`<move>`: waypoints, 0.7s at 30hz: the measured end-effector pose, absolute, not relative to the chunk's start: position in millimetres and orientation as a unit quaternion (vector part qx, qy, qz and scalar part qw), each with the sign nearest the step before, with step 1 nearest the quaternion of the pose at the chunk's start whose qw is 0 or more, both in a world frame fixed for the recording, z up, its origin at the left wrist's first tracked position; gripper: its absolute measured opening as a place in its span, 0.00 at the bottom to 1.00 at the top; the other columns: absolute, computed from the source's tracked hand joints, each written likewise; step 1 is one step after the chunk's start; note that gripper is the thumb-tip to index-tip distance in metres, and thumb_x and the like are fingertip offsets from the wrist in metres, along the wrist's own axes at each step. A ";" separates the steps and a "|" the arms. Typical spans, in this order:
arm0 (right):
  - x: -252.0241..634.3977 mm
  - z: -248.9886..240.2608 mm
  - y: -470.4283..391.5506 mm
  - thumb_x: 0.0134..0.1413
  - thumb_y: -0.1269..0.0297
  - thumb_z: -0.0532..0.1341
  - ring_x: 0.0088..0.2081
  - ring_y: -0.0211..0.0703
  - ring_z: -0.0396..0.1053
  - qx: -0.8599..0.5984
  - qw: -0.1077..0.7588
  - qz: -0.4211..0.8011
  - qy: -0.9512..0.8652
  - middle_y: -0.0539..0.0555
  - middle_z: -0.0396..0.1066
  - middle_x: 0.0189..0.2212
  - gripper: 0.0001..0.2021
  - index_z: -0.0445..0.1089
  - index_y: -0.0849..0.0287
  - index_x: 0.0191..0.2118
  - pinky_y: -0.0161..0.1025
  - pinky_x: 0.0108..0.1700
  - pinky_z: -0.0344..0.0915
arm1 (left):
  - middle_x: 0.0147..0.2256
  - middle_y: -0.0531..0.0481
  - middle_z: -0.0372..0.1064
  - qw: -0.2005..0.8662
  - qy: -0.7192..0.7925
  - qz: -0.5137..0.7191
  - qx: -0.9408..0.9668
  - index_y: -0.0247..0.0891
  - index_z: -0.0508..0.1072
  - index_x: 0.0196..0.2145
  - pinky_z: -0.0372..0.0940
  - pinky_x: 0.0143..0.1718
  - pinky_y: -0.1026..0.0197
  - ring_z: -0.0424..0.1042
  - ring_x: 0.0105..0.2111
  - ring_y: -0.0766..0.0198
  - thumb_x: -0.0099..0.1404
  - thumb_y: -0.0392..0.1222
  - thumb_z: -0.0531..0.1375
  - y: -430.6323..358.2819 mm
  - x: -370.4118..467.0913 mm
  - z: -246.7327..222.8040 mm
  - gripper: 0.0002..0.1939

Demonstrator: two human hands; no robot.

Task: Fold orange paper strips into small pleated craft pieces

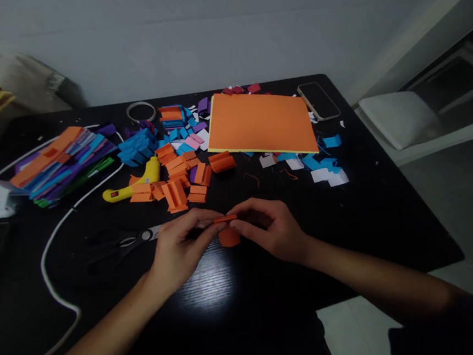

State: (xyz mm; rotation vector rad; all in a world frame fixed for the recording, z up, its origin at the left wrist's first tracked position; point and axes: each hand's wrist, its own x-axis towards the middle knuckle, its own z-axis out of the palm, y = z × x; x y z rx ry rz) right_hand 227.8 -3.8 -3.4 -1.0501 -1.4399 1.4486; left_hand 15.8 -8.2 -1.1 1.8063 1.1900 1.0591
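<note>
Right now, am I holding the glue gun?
No, the glue gun lies on the table; your left hand and right hand pinch orange paper.

Craft corner, apparently in a home: before me, a black desk (360, 216) with paper strips (71, 159) (upper left), yellow glue gun (152, 171) (left of centre) and phone (319, 101) (upper right); plain wall (228, 40), pale tiled floor (357, 321).

Head-worn view — forward and down

1 L hand (176, 242), 1 R hand (281, 230), 1 held paper pc. (229, 238), 1 glue gun (151, 172), 1 pr. scissors (146, 235), 1 phone (319, 101), 1 ring (140, 103).
</note>
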 end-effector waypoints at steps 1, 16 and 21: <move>228.0 -3.5 -3.3 0.59 0.63 0.70 0.39 0.41 0.82 -0.419 0.410 0.569 -0.576 0.51 0.83 0.38 0.06 0.80 0.56 0.42 0.36 0.43 0.78 | 0.33 0.54 0.82 0.358 0.462 0.410 0.700 0.40 0.81 0.40 0.74 0.36 0.72 0.80 0.31 0.69 0.67 0.37 0.69 -8.5 16.2 -0.8 0.03; 227.0 -8.5 -3.8 0.60 0.62 0.71 0.39 0.43 0.81 -0.441 0.415 0.529 -0.595 0.50 0.83 0.37 0.04 0.82 0.53 0.40 0.39 0.44 0.76 | 0.33 0.52 0.83 0.356 0.478 0.385 0.705 0.39 0.82 0.39 0.73 0.33 0.69 0.80 0.30 0.66 0.68 0.40 0.67 -6.9 16.9 3.6 0.04; 226.0 -7.8 -4.8 0.57 0.63 0.72 0.38 0.42 0.81 -0.438 0.411 0.557 -0.573 0.52 0.83 0.37 0.06 0.81 0.55 0.41 0.38 0.42 0.77 | 0.34 0.53 0.82 0.339 0.469 0.392 0.715 0.39 0.82 0.39 0.73 0.34 0.70 0.79 0.30 0.68 0.67 0.36 0.68 -8.2 15.2 1.0 0.03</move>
